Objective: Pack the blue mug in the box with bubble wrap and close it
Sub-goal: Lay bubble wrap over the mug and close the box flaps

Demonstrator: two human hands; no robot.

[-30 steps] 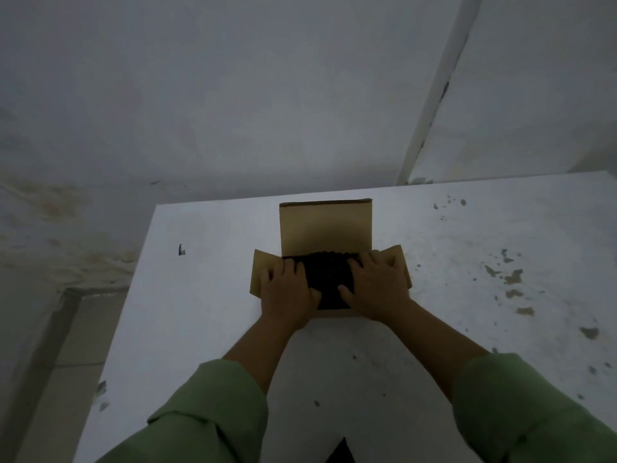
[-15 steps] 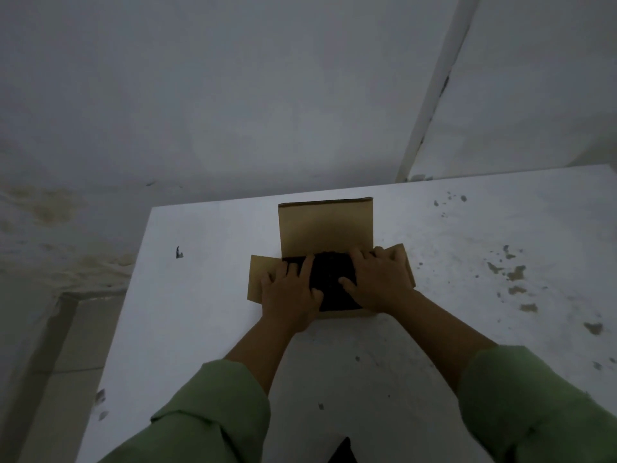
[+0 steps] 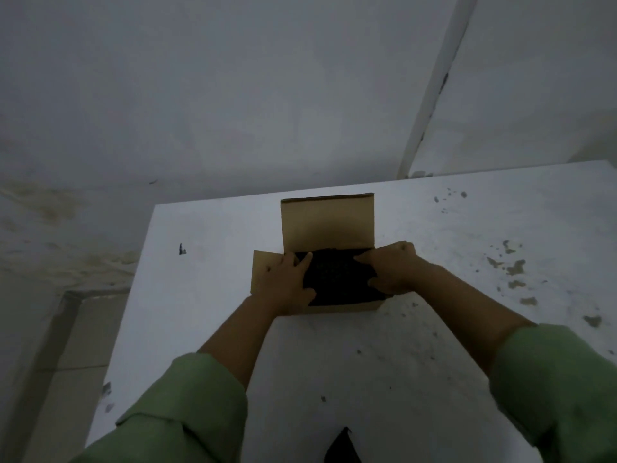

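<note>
**Hands on the open box**

We see the box [image 3: 344, 307] on the table [image 3: 467, 262], back flap [image 3: 327, 222] up. Our left hand [image 3: 287, 282] and right hand [image 3: 392, 270] lie flat, fingers spread, on dark wrap [image 3: 337, 279] inside. The mug is hidden.

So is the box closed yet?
Open. The box has its back flap standing upright, and dark wrap shows inside.
</note>
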